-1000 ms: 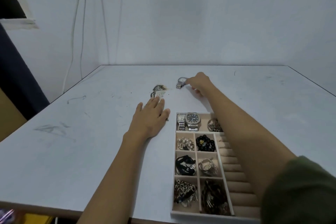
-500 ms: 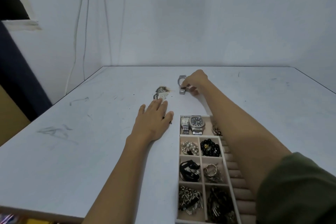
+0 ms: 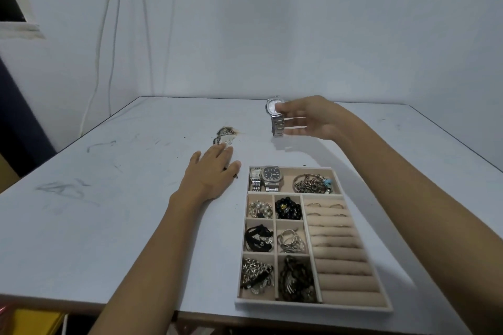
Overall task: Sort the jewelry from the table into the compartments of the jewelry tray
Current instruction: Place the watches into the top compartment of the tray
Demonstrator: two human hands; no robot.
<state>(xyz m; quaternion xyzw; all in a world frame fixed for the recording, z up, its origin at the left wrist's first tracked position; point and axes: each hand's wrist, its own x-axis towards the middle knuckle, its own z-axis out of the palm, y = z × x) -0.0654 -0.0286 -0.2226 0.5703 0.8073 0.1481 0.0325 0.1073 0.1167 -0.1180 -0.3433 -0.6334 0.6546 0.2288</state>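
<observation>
**Clerk:** Right hand?

**Inspector:** The right hand [image 3: 310,119] is in the upper centre of the frame, raised over the white table [image 3: 109,226]. Thumb and fingertips pinch a silver wristwatch [image 3: 276,117] with a pale round dial and a metal link bracelet. The other fingers are only slightly bent. The dial faces the camera and the bracelet hangs straight down. Its shadow falls on the table below, apart from it.

**Clerk:** Left hand?

**Inspector:** The left hand [image 3: 211,171] is left of centre, palm down on the table. The fingers are straight and close together and grip nothing. The fingertips reach the near edge of a small heap of silvery jewelry [image 3: 226,136]. Whether they press on it, I cannot tell.

**Clerk:** The tray?

**Inspector:** A beige velvet-lined jewelry tray [image 3: 313,307] lies at the lower right, just beside the left hand.
- **Wide top compartment:** a small rectangular silver watch [image 3: 255,178] and a dark-dialled silver watch [image 3: 272,177] lie side by side at its left end. Tangled metal bangles with a blue charm [image 3: 313,183] lie at its right end.
- **Six square cells below, in pairs from the top:**
  - a pearl cluster [image 3: 260,208] and black beads [image 3: 288,208]
  - a black band [image 3: 258,238] and silver rings [image 3: 291,239]
  - a silver chain [image 3: 255,275] and dark chain pieces [image 3: 295,280]
- **Right side:** padded ring rolls [image 3: 340,253], with a few thin rings in the upper rows.
</observation>
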